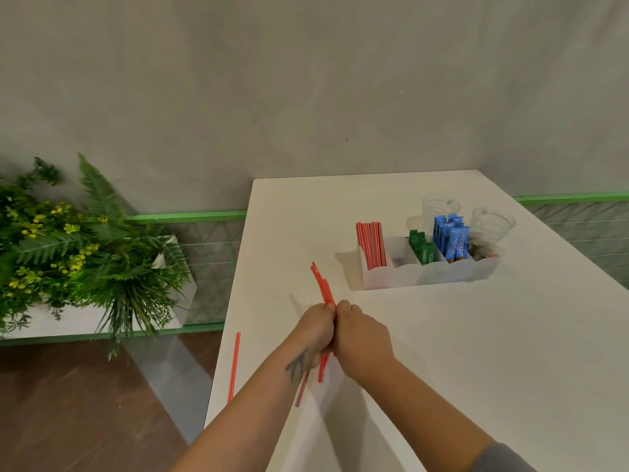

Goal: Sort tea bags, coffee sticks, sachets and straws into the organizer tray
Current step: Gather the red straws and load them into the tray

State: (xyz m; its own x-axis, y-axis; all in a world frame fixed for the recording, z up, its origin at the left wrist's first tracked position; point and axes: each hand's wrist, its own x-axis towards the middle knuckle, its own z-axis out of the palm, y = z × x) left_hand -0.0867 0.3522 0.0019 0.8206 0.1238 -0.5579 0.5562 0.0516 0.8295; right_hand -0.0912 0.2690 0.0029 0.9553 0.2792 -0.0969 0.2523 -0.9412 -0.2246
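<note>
Several red-and-white striped straws are bunched together in both hands above the white tabletop, their upper ends fanning out past the knuckles and their lower ends poking out below. Left hand and right hand press against each other, the fingers of each curled tight around the bundle. Two loose straws lie flat on the tabletop: one near the left edge, another partly hidden under the left forearm.

Farther back and to the right stands the translucent organizer tray. Its leftmost compartment holds upright straws; the next looks nearly bare, with something dark at the bottom that is too small to make out. Green sachets fill the following one, then blue Nescafé coffee sticks, and the rightmost has dark tea bags. Two clear glass cups stand just behind the tray. Left of the tabletop, a white planter of ferns and yellow flowers sits by a green rail.
</note>
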